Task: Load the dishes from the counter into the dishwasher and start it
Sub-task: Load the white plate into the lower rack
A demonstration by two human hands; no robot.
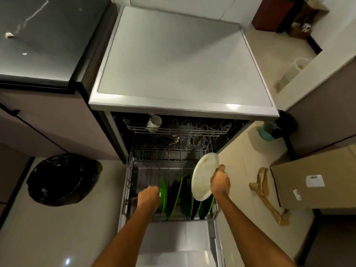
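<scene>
My right hand grips a white plate by its rim, held on edge above the pulled-out lower rack. My left hand pinches the leftmost green plate standing in that rack.

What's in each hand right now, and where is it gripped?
Right hand grips the white plate by its right rim. Left hand holds the leftmost green plate at its edge.
</scene>
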